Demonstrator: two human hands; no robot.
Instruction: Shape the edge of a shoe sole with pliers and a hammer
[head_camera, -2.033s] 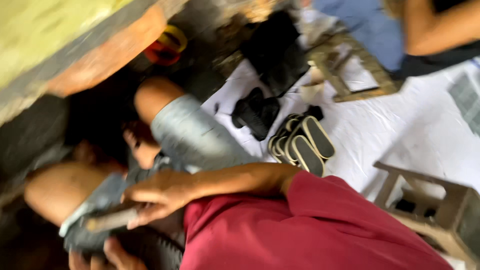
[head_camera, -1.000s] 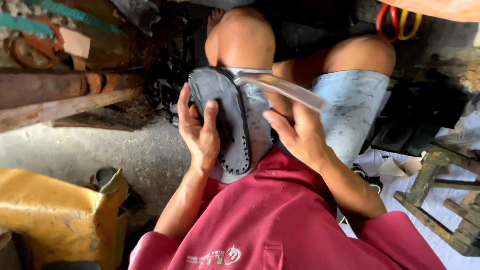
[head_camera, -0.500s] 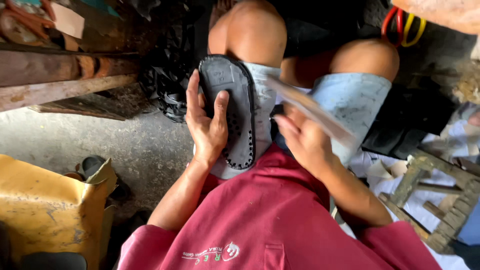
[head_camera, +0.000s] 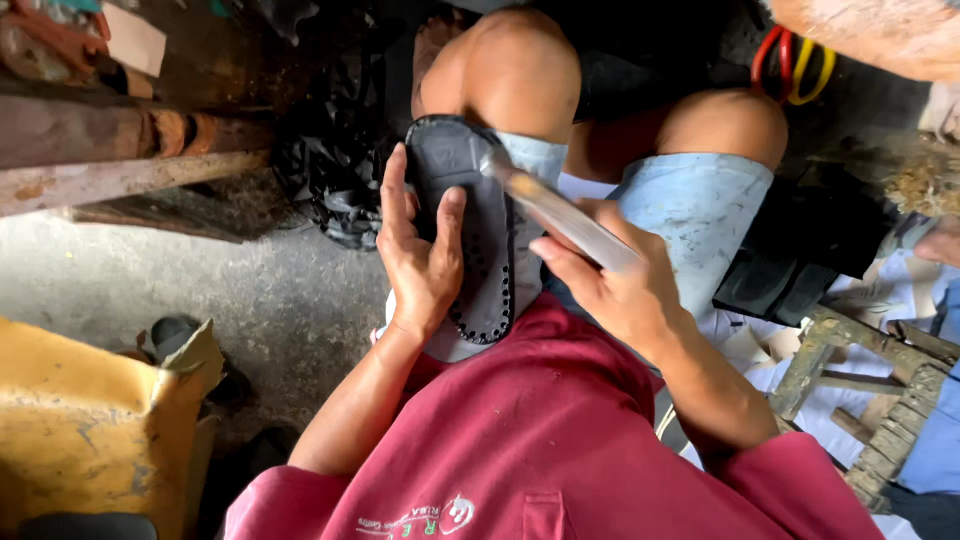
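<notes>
A crumpled yellow sheet (head_camera: 85, 430) lies at the lower left on the grey concrete floor (head_camera: 170, 290), below rusty metal bars (head_camera: 120, 160). The left hand (head_camera: 420, 255) grips the dark grey rubber shoe sole (head_camera: 470, 220), fingers curled along its left edge and thumb pressed flat on its face. The sole, perforated along its rim, rests upright against the left knee. The right hand (head_camera: 610, 280) is closed around a long flat pale blade (head_camera: 555, 215), whose tip meets the sole's upper edge. A weathered wooden stool (head_camera: 880, 390) stands at the right.
</notes>
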